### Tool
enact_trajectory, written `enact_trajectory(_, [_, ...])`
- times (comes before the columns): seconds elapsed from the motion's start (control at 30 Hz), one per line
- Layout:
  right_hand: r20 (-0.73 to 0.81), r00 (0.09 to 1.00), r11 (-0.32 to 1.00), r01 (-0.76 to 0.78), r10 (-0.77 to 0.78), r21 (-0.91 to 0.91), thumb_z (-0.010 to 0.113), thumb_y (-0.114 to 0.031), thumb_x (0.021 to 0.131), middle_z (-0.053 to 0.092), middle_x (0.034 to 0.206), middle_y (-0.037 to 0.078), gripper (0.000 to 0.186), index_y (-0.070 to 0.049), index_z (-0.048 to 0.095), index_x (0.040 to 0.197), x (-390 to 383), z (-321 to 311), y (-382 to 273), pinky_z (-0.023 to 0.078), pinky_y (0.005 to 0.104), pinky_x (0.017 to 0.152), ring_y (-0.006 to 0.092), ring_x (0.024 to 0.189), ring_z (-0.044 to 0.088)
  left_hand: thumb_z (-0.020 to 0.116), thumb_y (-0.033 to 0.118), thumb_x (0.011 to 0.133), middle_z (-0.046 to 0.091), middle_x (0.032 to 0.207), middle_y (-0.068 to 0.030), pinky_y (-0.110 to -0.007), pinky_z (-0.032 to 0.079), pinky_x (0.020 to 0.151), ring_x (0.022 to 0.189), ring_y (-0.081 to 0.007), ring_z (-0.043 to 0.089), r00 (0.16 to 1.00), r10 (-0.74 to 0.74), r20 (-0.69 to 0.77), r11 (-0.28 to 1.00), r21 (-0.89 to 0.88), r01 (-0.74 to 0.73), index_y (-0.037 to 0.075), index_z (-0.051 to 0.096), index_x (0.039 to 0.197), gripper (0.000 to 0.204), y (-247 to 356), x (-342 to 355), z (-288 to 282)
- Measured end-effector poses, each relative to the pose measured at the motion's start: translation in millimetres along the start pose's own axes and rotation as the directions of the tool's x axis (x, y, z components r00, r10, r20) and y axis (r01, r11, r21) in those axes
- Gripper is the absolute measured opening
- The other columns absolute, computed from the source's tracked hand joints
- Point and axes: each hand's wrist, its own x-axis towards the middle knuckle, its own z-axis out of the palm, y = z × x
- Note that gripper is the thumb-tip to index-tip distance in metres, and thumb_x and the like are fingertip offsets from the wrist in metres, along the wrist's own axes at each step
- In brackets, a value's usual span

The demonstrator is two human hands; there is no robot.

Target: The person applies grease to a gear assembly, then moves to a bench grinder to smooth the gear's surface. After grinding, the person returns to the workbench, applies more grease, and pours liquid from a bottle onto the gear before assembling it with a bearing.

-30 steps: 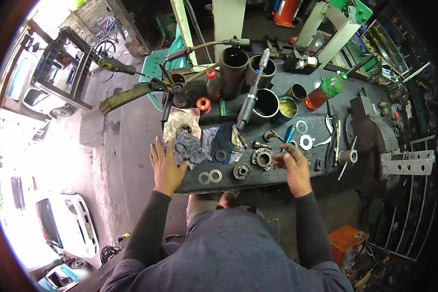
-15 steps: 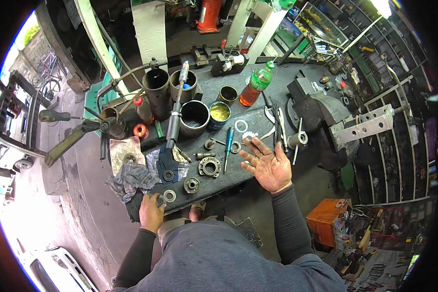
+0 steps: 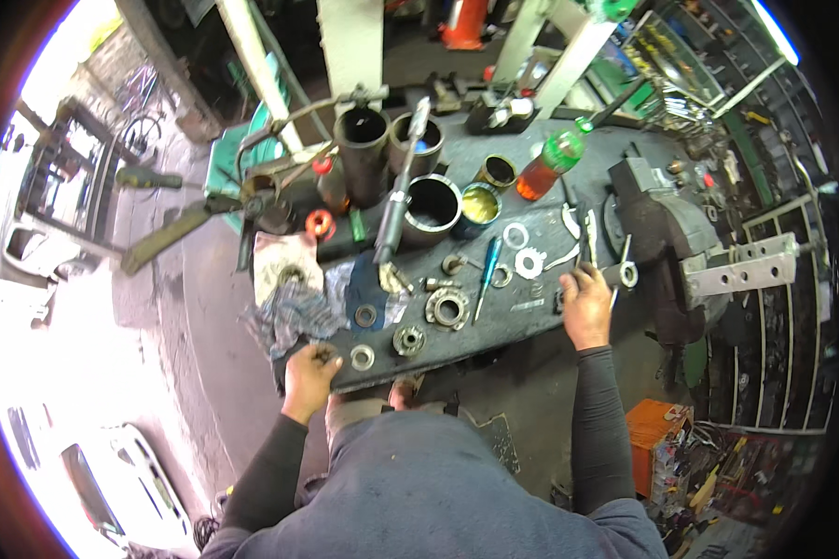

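Observation:
My left hand (image 3: 309, 380) rests at the bench's near left edge. Its fingers are bent around a small dark piece that I cannot make out, beside a metal ring (image 3: 362, 357). On the right, my right hand (image 3: 587, 309) is at the bench with its fingers curled down, close to the lower ends of the pliers (image 3: 591, 235) and left of a metal tube with a cross bar (image 3: 623, 275); what its fingers hold, if anything, is hidden. Between my hands lie a bearing-like part (image 3: 408, 340), a flanged ring (image 3: 447, 308) and a blue-handled screwdriver (image 3: 489, 263).
Toward the back stand metal cylinders (image 3: 433, 207), an open can of yellowish grease (image 3: 480, 203) and a green-capped bottle of red liquid (image 3: 548, 168). A bench vise (image 3: 667, 210) fills the right end. Rags (image 3: 294, 312) lie at left, near a hammer (image 3: 172, 233).
My right hand has come down from an open, palm-up pose to the bench at the right, its fingers now curled. My left hand stays near the left edge. The view has shifted.

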Motion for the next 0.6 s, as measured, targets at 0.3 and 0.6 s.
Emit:
enact_trajectory(0.3, [0.362, 0.932, 0.975, -0.083, 0.003, 0.206, 0.065, 0.000, 0.106, 0.059, 0.152, 0.036, 0.064, -0.010, 0.050, 0.167, -25, 16, -37, 0.053, 0.0450, 0.115, 0.0430, 0.140, 0.063, 0.071, 0.011, 0.109, 0.077, 0.124, -0.0113, -0.032, 0.065, 0.085, 0.103, -0.0150, 0.075, 0.957, -0.136, 0.256, 0.739, -0.617, 0.270, -0.006, 0.070, 0.138, 0.033, 29, -18, 18])
enact_trajectory(0.6, [0.092, 0.995, 0.960, 0.010, -0.037, 0.279, 0.057, 0.010, 0.097, 0.064, 0.153, 0.030, 0.078, -0.011, 0.043, 0.171, -38, 5, -15, 0.050, 0.0469, 0.119, 0.0372, 0.142, 0.065, 0.069, 0.007, 0.109, 0.074, 0.130, -0.0134, -0.032, 0.066, 0.088, 0.110, -0.0186, 0.075, 0.940, -0.131, 0.314, 0.757, -0.581, 0.300, -0.008, 0.065, 0.142, 0.038, 43, -16, 40])
